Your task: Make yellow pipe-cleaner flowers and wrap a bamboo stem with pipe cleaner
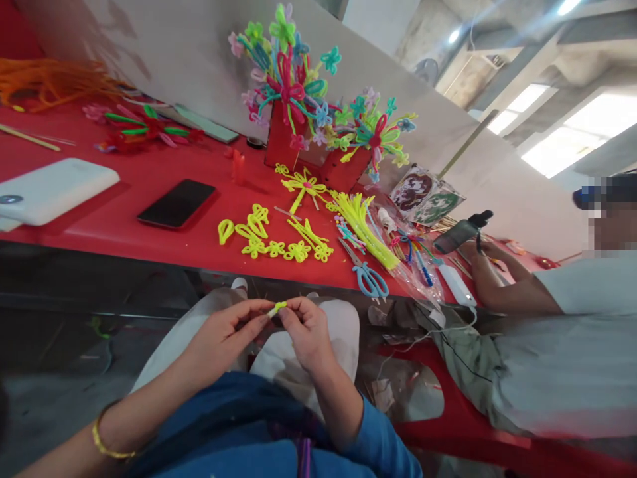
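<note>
Yellow fuzzy piece (pixel 281 305) is hovering above the lap (pixel 279 355), the left hand (pixel 233 330) pinching its pale end between fingers and the right hand (pixel 308 328) pinching its yellow end; it is looking light, soft and bendable (likely wire-cored, so probably best held by the ends). On the smooth red surface (pixel 104 216), looped yellow flowers (pixel 297 251) are lying near a bundle of straight yellow stems (pixel 368 232); blue-handled scissors (pixel 371 281) are resting beside it.
</note>
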Available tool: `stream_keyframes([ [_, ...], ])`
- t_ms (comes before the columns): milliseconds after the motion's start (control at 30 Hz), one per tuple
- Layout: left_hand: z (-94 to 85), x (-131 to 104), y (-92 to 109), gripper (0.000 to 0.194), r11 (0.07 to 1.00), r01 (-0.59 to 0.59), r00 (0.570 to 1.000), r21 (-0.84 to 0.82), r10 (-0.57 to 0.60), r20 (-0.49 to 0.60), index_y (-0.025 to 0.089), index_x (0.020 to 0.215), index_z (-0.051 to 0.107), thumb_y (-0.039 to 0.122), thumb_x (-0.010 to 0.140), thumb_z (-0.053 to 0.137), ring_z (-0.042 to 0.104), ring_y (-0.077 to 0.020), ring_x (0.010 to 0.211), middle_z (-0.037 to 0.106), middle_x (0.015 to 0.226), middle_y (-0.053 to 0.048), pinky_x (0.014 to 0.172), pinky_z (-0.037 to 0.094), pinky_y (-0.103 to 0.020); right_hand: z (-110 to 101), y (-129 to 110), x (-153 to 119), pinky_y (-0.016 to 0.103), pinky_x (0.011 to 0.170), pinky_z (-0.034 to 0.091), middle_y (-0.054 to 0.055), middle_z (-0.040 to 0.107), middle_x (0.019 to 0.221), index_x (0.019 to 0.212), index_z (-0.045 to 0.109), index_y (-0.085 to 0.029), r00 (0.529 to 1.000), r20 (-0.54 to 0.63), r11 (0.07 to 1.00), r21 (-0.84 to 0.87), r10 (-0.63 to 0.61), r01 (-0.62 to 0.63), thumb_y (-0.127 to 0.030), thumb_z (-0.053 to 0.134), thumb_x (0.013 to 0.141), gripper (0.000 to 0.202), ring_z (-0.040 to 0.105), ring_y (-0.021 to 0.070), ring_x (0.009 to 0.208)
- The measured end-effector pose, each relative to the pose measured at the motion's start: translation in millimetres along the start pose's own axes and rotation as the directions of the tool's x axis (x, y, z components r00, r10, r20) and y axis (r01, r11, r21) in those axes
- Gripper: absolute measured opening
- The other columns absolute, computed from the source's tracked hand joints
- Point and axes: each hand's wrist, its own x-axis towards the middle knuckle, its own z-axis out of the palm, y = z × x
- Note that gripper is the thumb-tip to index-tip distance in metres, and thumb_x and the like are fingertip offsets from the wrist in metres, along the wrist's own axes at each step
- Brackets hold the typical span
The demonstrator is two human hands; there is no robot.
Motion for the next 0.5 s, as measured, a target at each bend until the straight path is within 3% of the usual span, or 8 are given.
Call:
stream_keyframes([
  [167,0.0,-2.1,4.1,0.032,0.99,0.109,0.994,-0.09,-0.109,0.0,0.018,0.083,0.067,0.047,0.071,0.062,0.056,-0.0137,0.047,0.062,0.055,0.004,0.047,0.048,-0.025,2.2,4.0,0.9,0.022,0.048,0.035,-0.006,0.048,0.054,0.071,0.06,-0.019,0.998,-0.011,0.998,-0.028,-0.055,0.055,-0.034,0.059,0.072,0.015,0.04,0.0088,0.048],
  [300,0.9,-3.5,7.6,0.029,0.997,0.075,0.995,-0.007,-0.075,-0.072,0.019,0.077,0.069,0.046,0.07,0.06,0.055,-0.0136,0.045,0.062,0.053,0.004,0.046,0.046,-0.024,5.0,8.2,0.9,0.021,0.047,0.035,-0.006,0.047,0.054,0.075,0.06,-0.019,0.991,-0.002,0.987,-0.092,-0.132,0.131,-0.032,0.056,0.077,0.014,0.04,0.0093,0.048],
  [400,-0.7,-1.9,4.5,0.03,0.993,0.025,0.989,0.118,-0.007,-0.15,0.02,0.077,0.071,0.046,0.071,0.057,0.055,-0.0143,0.044,0.065,0.053,0.003,0.045,0.045,-0.024,4.1,9.3,-1.4,0.022,0.051,0.041,-0.003,0.055,0.059,0.081,0.062,-0.019,0.983,0.057,0.951,-0.248,-0.175,0.184,-0.03,0.049,0.083,0.017,0.049,0.0119,0.052],
  [500,-3.6,2.1,-1.9,0.031,0.969,-0.016,0.976,0.246,0.068,-0.205,0.022,0.077,0.072,0.047,0.073,0.054,0.061,-0.0167,0.05,0.073,0.062,0.0,0.049,0.049,-0.025,1.6,6.9,-6.1,0.026,0.063,0.048,0.003,0.069,0.076,0.095,0.065,-0.019,0.963,0.18,0.815,-0.515,-0.199,0.265,-0.024,0.042,0.088,0.024,0.062,0.0163,0.067],
])
